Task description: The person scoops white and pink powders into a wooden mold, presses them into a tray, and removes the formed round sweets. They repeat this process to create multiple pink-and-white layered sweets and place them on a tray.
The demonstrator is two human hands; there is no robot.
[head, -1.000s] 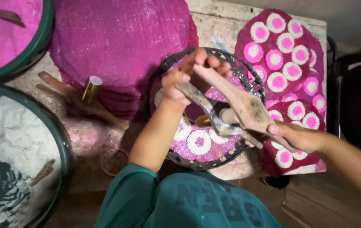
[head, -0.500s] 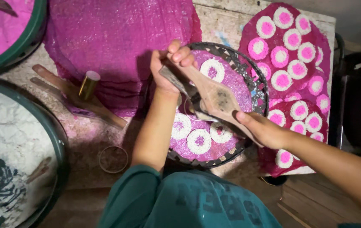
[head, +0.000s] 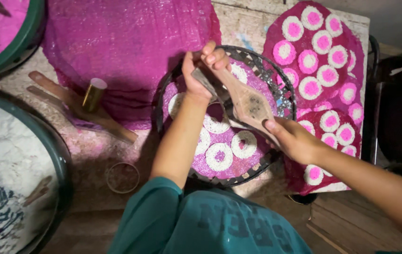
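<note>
Gripping wooden mould (head: 250,106) with both left hand (head: 201,70) and right hand (head: 293,138) fingers; round basket tray (head: 285,101) part-filled, gaps left.

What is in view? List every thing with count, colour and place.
mould: one, brown wood, held over the basket by both hands
basket: one, dark woven, centre, lined with a pink sheet
ring cakes: several, white with pink centres, in the basket
finished cakes: many, white and pink, on pink sheets at right
pink sheets: a stack, top centre
brass tube: one, beside the stack
wooden sticks: brown, under the tube
ring: one, pale, bottom centre
white tub: one, green rim, left
pink tub: one, top left
left hand: on the mould's far end
right hand: on its near end
</note>
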